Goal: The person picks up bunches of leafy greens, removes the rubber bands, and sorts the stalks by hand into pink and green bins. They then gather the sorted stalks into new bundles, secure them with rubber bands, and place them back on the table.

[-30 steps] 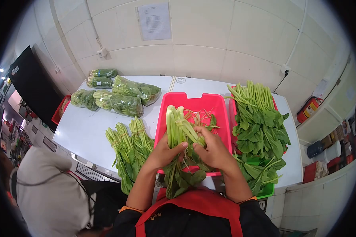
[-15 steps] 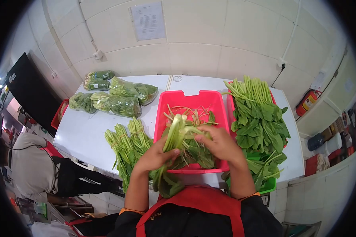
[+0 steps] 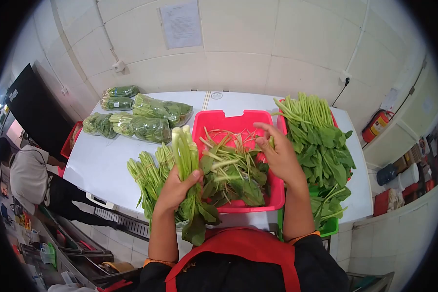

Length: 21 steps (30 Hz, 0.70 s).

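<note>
My left hand is closed around a bunch of leafy greens, pale cut stem ends up and dark leaves hanging down past my wrist. Over the right side of a pink plastic basket, my right hand has its fingers apart, with a small bit of green showing by the thumb. Loose leaves and stem trimmings lie in the basket below. Tied bunches of greens rest on the table just left of my left hand.
Bagged greens lie at the back left of the white table. On the right, a heap of leafy greens fills another container, with a green basket nearer me. A person stands at the left.
My left hand has moved left with the bunch, out of the basket's middle. My right hand has come away to the right, and pale stems now lie on the trimmings. The person at left has shifted.
</note>
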Tool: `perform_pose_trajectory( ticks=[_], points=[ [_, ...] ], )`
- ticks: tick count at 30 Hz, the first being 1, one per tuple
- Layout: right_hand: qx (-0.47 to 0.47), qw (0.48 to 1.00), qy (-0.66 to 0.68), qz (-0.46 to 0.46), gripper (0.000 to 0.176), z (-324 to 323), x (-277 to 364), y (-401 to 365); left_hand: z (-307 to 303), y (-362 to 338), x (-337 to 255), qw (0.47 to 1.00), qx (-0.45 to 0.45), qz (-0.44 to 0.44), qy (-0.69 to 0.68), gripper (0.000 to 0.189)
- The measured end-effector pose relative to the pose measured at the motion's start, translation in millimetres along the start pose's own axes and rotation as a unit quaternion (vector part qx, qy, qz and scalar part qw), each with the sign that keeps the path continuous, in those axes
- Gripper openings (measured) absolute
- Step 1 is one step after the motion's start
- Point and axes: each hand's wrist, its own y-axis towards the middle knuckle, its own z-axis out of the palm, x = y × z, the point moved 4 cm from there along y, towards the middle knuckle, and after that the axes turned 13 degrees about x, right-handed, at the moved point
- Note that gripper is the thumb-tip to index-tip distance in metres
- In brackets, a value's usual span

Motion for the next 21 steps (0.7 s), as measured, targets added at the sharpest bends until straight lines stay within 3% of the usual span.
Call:
perform_pose_trajectory(
  ticks=[2,4,6,9,10,11,12,13,14,17,21],
  points=[
    [0.090,0.957,0.271,0.056,0.047,3.3,10.5,-3.2,5.6,6.0,5.7,1.000,0.012,0.006,0.022,0.026],
    [0.157,0.855,0.492,0.052,0.048,11.9,17.0,-7.0,17.3,12.5,9.4,0.999,0.042,0.010,-0.014,0.028],
    [0.187,0.762,0.619,-0.032,0.048,16.6,16.8,-6.0,30.2,20.8,14.4,0.997,0.068,0.023,-0.010,0.032],
    [0.080,0.769,0.632,-0.053,0.048,24.8,23.9,-2.8,52.7,34.7,17.6,0.993,0.104,0.055,0.032,0.037],
    [0.080,0.750,0.652,-0.080,0.046,27.6,20.7,-2.7,65.3,37.4,11.3,0.991,0.118,0.065,0.028,0.037],
    [0.034,0.768,0.635,-0.075,0.046,33.1,22.2,-2.1,74.6,40.1,5.7,0.988,0.132,0.074,0.024,0.037],
    [-0.013,0.784,0.616,-0.070,0.045,43.5,26.2,-0.9,78.1,42.6,-2.5,0.969,0.109,0.119,0.186,0.040],
    [-0.060,0.798,0.597,-0.063,0.045,48.9,27.7,-1.9,80.8,45.1,1.2,0.976,0.095,0.110,0.163,0.040],
    [-0.064,0.800,0.585,-0.116,0.044,52.8,20.2,-2.7,83.4,47.7,6.9,0.982,0.080,0.100,0.139,0.040],
    [-0.112,0.857,0.491,-0.108,0.043,55.4,15.1,-4.9,83.0,51.3,7.6,0.988,0.050,0.093,0.112,0.041],
    [-0.069,0.921,0.376,-0.072,0.043,57.6,18.3,-6.4,75.2,54.4,20.5,0.997,0.048,0.055,0.026,0.041]
  ],
)
